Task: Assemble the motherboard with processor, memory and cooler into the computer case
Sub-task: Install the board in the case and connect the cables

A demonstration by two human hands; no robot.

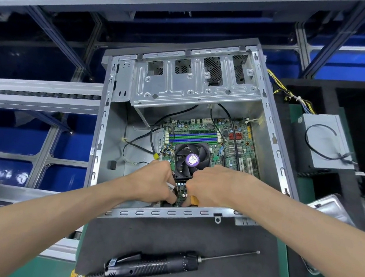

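left hand (158, 180) pinches white cable | right hand (211, 185) fingers curled, grip unclear | both crowd motherboard (199, 137) near edge by case (170, 213) rim | screwdriver (157, 265) outside

A single head-worn camera looks steeply down, close over the open computer case (104, 118).

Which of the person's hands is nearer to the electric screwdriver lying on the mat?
Right. The right hand is in the case, above the electric screwdriver tip end; the left hand sits further left, about as deep inside the case.
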